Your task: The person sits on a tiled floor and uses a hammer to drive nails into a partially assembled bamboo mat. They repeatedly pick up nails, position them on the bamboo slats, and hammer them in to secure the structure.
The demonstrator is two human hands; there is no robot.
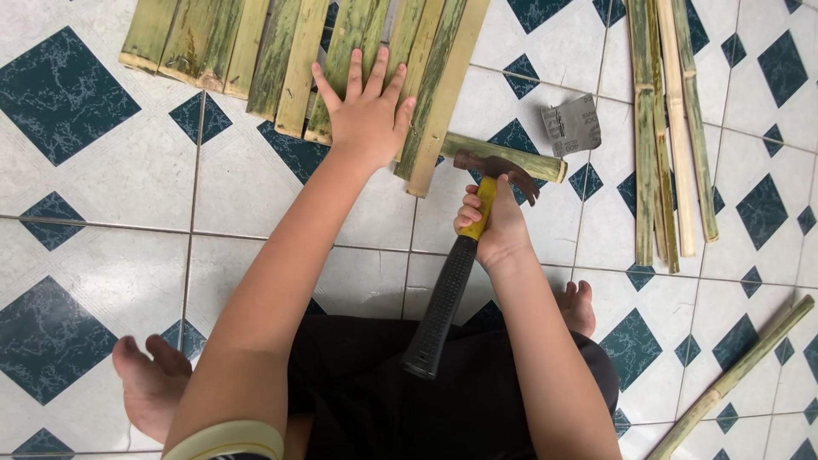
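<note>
My left hand [368, 109] lies flat, fingers spread, on a row of green bamboo slats [281, 51] laid side by side on the tiled floor. My right hand [494, 223] grips a claw hammer [460, 255] high on its yellow neck, close to the rusty head. The black handle points back toward my lap. The hammer head hovers over a bamboo crosspiece [511, 157] that sticks out to the right from under the slats.
A bundle of loose bamboo strips [669, 128] lies at the right. A small grey packet [572, 126] rests on the floor beside the crosspiece. One bamboo stick [741, 370] lies diagonally at lower right. My bare feet [152, 383] flank my lap.
</note>
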